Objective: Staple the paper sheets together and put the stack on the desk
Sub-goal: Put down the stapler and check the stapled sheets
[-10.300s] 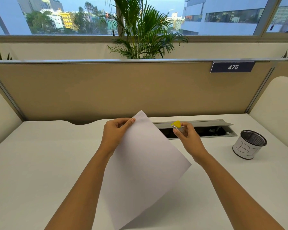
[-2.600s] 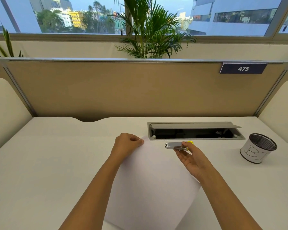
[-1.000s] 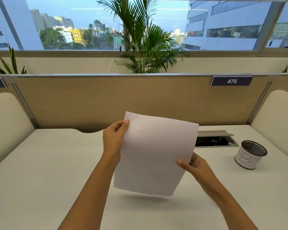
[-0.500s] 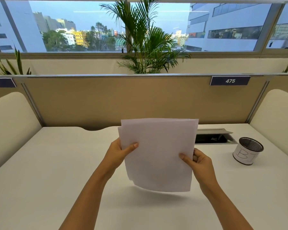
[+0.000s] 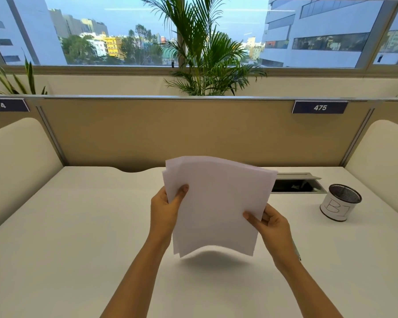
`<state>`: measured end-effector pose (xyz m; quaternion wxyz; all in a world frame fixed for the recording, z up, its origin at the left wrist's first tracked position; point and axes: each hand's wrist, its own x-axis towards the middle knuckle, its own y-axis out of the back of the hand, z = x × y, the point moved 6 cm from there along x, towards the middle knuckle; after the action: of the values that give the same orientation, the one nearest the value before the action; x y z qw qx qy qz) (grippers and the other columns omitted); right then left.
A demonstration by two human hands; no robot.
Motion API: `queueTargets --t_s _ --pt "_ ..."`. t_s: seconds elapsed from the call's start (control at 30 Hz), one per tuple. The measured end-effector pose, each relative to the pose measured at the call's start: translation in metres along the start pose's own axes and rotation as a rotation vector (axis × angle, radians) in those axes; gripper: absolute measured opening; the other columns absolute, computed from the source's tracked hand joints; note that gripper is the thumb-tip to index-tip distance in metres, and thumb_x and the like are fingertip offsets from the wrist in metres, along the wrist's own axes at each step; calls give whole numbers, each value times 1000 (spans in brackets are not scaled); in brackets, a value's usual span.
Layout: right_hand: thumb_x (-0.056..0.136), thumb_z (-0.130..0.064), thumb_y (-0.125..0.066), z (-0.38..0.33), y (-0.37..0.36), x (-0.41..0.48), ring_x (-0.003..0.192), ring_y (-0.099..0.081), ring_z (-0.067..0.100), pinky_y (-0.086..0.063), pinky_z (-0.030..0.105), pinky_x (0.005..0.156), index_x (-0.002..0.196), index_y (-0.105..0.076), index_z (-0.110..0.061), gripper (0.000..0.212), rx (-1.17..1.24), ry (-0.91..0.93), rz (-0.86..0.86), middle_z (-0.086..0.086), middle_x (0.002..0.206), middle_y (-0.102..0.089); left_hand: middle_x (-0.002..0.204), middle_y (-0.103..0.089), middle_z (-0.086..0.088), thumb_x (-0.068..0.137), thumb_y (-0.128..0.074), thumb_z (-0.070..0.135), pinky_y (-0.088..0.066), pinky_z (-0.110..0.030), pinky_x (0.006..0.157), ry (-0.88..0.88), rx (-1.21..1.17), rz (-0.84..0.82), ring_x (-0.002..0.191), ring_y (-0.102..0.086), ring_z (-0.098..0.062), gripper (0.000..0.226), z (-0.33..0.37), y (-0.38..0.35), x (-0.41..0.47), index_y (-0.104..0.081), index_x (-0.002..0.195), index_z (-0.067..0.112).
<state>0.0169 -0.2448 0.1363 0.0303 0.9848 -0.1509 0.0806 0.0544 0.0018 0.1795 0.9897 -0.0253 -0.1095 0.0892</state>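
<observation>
A stack of white paper sheets point(image 5: 216, 203) hangs in the air above the middle of the white desk point(image 5: 78, 237), its sheets slightly fanned at the top left corner. My left hand point(image 5: 164, 210) grips the stack's left edge, thumb on the front. My right hand point(image 5: 271, 226) pinches the lower right edge, thumb on the front and fingers behind. The bottom edge curves upward and casts a shadow on the desk. No stapler shows in this view.
An open grey cable tray point(image 5: 296, 183) is sunk into the desk behind the paper's right side. A mesh pen cup point(image 5: 340, 203) with a white label stands at the right. A tan partition point(image 5: 147, 134) closes the back, with cream side panels left and right.
The stapler seen earlier in my right hand is gone from view. Both hands now hold the stack, which has dropped a little, and my left hand has slid down its left edge.
</observation>
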Motion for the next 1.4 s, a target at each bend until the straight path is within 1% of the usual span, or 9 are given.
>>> queueTargets --t_s 0.3,0.47,0.57,0.67,0.87,1.0,1.1,1.23,1.4 --pt "86 -21 -63 28 -4 -3 93 -66 19 -51 13 72 113 -60 -17 27 -210 18 41 -1 98 -70 91 -68 4 92 -53 28 -56 -22 65 46 86 -64 84 -67 -19 7 -36 -7 -10 -58 95 32" --pt "89 -23 -58 38 -8 0 104 -62 23 -52 36 89 130 -48 -13 43 -224 -13 0 3 116 -64 95 -68 5 89 -56 40 -58 -26 68 82 108 -98 86 -68 -17 10 -47 -9 -9 -57 97 33" --pt "91 -23 -57 50 -7 -1 109 -60 22 -50 31 91 131 -49 -13 42 -239 -30 -2 4 119 -64 94 -69 1 82 -52 49 -59 -33 73 116 123 -111 87 -68 -21 23 -59 -10 -12 -58 96 32" --pt "91 -21 -56 58 -8 -3 112 -58 20 -47 27 91 133 -47 -13 44 -241 -68 -23 2 122 -63 88 -69 -2 92 -51 35 -58 -36 72 140 121 -82 84 -67 -27 13 -62 -10 -10 -61 90 26" --pt "83 -18 -67 46 13 3 90 -68 18 -53 19 73 95 -64 -19 12 -158 -91 38 -3 90 -72 88 -69 1 93 -52 29 -52 -24 66 158 -85 58 81 -65 -17 13 -45 4 -6 -63 92 24" --pt "78 -24 -72 37 25 3 85 -68 17 -59 24 70 110 -57 -14 37 176 -158 151 4 95 -71 106 -67 6 94 -51 21 -52 -27 80 230 -413 82 97 -64 -14 17 -39 3 -3 -59 108 26" --pt "44 -54 -85 43 3 -2 86 -69 14 -56 26 70 113 -58 -26 79 462 -285 97 -2 99 -73 115 -65 2 94 -49 17 -49 -36 91 279 -584 104 104 -62 -19 24 -40 -10 -7 -55 118 21" --pt "78 -24 -68 49 -20 -6 100 -66 19 -58 32 75 120 -58 -20 43 540 -366 21 1 112 -70 121 -62 -4 93 -52 18 -50 -40 88 381 -604 148 108 -60 -25 36 -53 -27 -17 -50 130 16" --pt "81 -8 -67 50 3 1 86 -69 19 -59 29 63 108 -60 -15 29 297 -398 19 5 101 -71 129 -55 -17 89 -55 -1 -46 -42 91 627 -505 286 108 -54 -30 44 -89 -4 -20 -46 132 3"
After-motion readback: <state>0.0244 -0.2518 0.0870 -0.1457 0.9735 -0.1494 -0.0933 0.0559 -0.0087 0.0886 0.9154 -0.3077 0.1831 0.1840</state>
